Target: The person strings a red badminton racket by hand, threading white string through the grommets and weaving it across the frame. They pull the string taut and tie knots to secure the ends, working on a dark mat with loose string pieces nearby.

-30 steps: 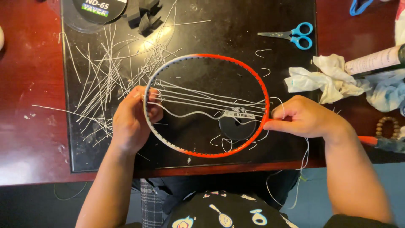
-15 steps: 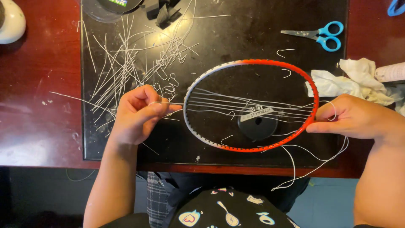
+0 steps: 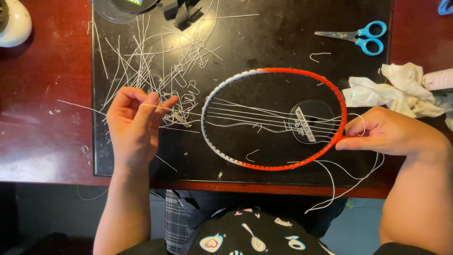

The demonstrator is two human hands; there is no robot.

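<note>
An orange and white racket frame (image 3: 302, 73) lies on a black mat (image 3: 264, 38), with a few slack white strings (image 3: 245, 113) still running across its head. My right hand (image 3: 382, 132) pinches the frame's right rim. My left hand (image 3: 134, 125) is off to the left of the frame, its fingers pinched on a length of white string (image 3: 184, 112) that leads towards the frame's left side. A round clear disc (image 3: 311, 120) with a label lies under the strings.
Several cut string pieces (image 3: 155, 61) litter the mat's left part. Blue-handled scissors (image 3: 361, 35) lie at the back right. Crumpled white cloth (image 3: 396, 89) sits at the right. A white rounded object (image 3: 14, 21) stands at the far left on the dark red table (image 3: 42, 132).
My left hand has drawn away to the left from the frame's rim, pulling the string out with it. The right hand keeps its hold on the frame's right side.
</note>
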